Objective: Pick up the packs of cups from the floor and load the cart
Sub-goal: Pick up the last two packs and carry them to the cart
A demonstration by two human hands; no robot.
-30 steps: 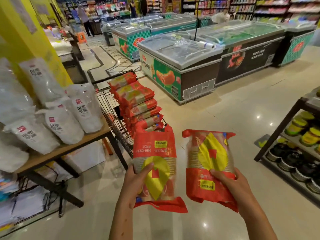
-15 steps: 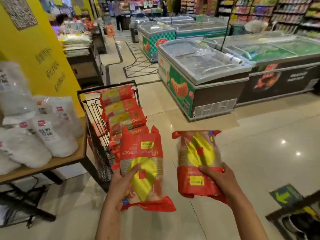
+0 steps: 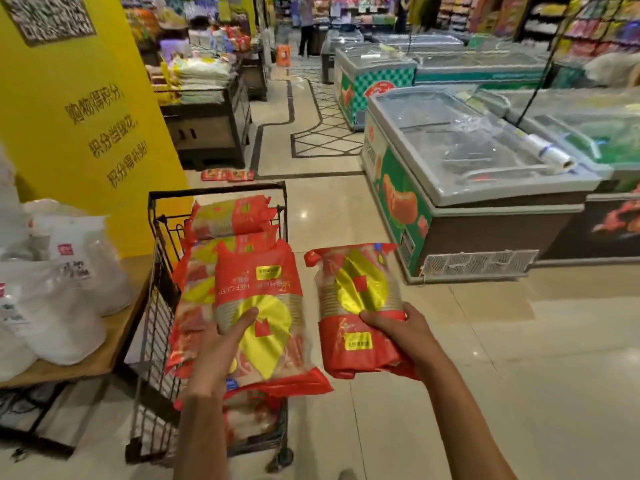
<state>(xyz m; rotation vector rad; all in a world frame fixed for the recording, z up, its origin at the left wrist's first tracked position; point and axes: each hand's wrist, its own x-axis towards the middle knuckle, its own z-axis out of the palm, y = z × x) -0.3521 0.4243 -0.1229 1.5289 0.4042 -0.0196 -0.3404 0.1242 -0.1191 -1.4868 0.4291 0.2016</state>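
Left cup pack hung over cart, above packs already stacked inside. Left hand gripped it, thumb curled over front. Right cup pack was beside cart over floor, right hand clasping its lower half. Freezer stood right.

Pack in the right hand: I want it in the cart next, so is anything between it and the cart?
Yes. The left hand holds another pack over the cart, directly beside the right hand's pack.
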